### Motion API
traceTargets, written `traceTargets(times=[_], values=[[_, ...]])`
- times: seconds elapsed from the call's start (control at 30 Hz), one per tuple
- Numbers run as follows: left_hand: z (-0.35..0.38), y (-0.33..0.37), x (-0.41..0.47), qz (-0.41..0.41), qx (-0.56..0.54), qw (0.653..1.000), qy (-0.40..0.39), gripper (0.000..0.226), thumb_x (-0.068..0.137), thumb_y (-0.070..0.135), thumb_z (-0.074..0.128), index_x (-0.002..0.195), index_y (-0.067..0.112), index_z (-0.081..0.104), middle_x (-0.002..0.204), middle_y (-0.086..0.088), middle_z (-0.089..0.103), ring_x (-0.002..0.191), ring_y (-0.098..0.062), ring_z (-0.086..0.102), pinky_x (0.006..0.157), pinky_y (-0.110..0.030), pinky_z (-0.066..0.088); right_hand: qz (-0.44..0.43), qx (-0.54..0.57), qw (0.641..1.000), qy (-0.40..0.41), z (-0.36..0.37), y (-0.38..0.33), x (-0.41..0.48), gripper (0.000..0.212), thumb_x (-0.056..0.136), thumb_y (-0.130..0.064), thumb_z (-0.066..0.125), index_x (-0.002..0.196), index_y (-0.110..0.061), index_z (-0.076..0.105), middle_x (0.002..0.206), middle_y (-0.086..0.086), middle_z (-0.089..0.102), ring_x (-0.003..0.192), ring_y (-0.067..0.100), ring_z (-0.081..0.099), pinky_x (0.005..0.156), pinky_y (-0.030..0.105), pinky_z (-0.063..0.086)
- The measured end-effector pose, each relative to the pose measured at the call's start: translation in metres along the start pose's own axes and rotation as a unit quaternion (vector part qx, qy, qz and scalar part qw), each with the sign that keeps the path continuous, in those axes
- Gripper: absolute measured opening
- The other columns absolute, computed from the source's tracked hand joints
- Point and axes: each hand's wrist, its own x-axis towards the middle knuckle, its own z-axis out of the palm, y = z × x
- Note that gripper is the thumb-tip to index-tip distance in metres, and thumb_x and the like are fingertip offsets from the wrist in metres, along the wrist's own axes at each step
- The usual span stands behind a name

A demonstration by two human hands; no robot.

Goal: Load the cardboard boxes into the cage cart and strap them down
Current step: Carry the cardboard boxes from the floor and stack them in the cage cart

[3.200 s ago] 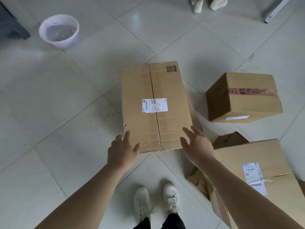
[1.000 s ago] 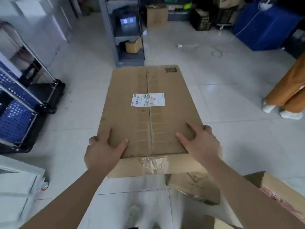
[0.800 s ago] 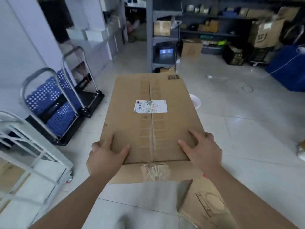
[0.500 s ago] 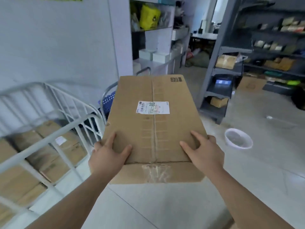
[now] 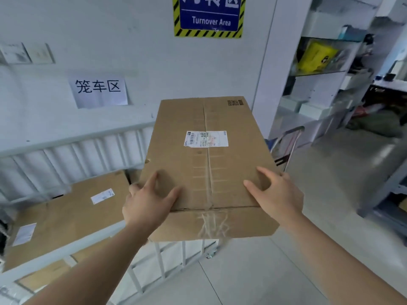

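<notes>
Left hand and right hand grip the near corners of a cardboard box. On each, thumb and forefinger are spread on the top face, and the other fingers curl over the side edges.

The box is held in the air over the near rail at the right end of the cage cart. Its long axis points away from the person, toward the wall.

Clear tape crosses the near end face and follows the centre seam. A white shipping label with barcode and QR code straddles the seam; its text is too small to read. A printed QR mark sits at the far right corner.

Loaded boxes lie inside the cart, apparently flat, and show white labels.

On the wall, a paper sign reads "笼车区". Above it, a blue sign with a hazard-striped border reads "Turnover Area".
</notes>
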Motion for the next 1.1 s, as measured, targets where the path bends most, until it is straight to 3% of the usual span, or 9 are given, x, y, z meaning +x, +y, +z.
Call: traceTargets(times=[0.17, 0.4, 0.67, 0.83, 1.0, 1.1], values=[[-0.028, -0.033, 0.063, -0.037, 0.015, 0.999, 0.024, 0.076, 0.074, 0.077, 0.047, 0.142, 0.046, 0.03, 0.129, -0.008, 0.045, 0.115, -0.03, 0.053, 0.09, -0.036, 0.045, -0.037, -0.005, 0.999, -0.025, 0.046, -0.071, 0.045, 0.065, 0.076, -0.076, 0.047, 0.134, -0.046, 0.044, 0.127, 0.007, 0.049, 0.104, 0.026, 0.059, 0.084, 0.034, 0.046], [-0.02, -0.06, 0.14, -0.101, 0.025, 0.994, 0.029, 0.081, 0.071, 0.081, 0.044, 0.142, 0.045, 0.029, 0.128, -0.008, 0.045, 0.111, -0.028, 0.055, 0.093, -0.038, 0.047, -0.101, 0.0, 0.991, -0.084, 0.1, -0.131, 0.128, 0.064, 0.076, -0.075, 0.049, 0.132, -0.045, 0.045, 0.13, 0.006, 0.05, 0.109, 0.027, 0.057, 0.087, 0.036, 0.044], [0.018, -0.057, 0.23, -0.183, 0.046, 0.981, 0.038, 0.081, 0.072, 0.078, 0.045, 0.142, 0.04, 0.032, 0.128, -0.009, 0.047, 0.113, -0.028, 0.053, 0.093, -0.037, 0.046, -0.164, -0.018, 0.975, -0.151, 0.173, -0.166, 0.243, 0.066, 0.076, -0.077, 0.046, 0.134, -0.044, 0.044, 0.129, 0.004, 0.05, 0.104, 0.024, 0.059, 0.073, 0.032, 0.039], [0.047, -0.06, 0.274, -0.226, 0.043, 0.973, 0.026, 0.075, 0.074, 0.076, 0.047, 0.139, 0.041, 0.035, 0.127, -0.009, 0.047, 0.113, -0.026, 0.053, 0.086, -0.033, 0.045, -0.189, -0.03, 0.964, -0.187, 0.218, -0.183, 0.297, 0.066, 0.076, -0.077, 0.046, 0.133, -0.043, 0.045, 0.127, 0.004, 0.051, 0.106, 0.024, 0.057, 0.085, 0.035, 0.048], [0.076, -0.074, 0.315, -0.262, 0.043, 0.964, -0.005, 0.071, 0.076, 0.074, 0.047, 0.138, 0.041, 0.035, 0.122, -0.008, 0.046, 0.107, -0.027, 0.055, 0.077, -0.03, 0.04, -0.189, -0.046, 0.955, -0.222, 0.269, -0.196, 0.332, 0.065, 0.075, -0.077, 0.046, 0.132, -0.045, 0.045, 0.127, 0.002, 0.052, 0.101, 0.021, 0.059, 0.083, 0.032, 0.047], [0.095, -0.089, 0.342, -0.276, 0.046, 0.96, -0.029, 0.073, 0.076, 0.075, 0.047, 0.14, 0.041, 0.034, 0.122, -0.008, 0.047, 0.108, -0.028, 0.055, 0.08, -0.031, 0.041, -0.18, -0.057, 0.952, -0.242, 0.3, -0.203, 0.349, 0.066, 0.075, -0.076, 0.047, 0.133, -0.044, 0.045, 0.127, 0.001, 0.052, 0.101, 0.022, 0.058, 0.082, 0.033, 0.046]])
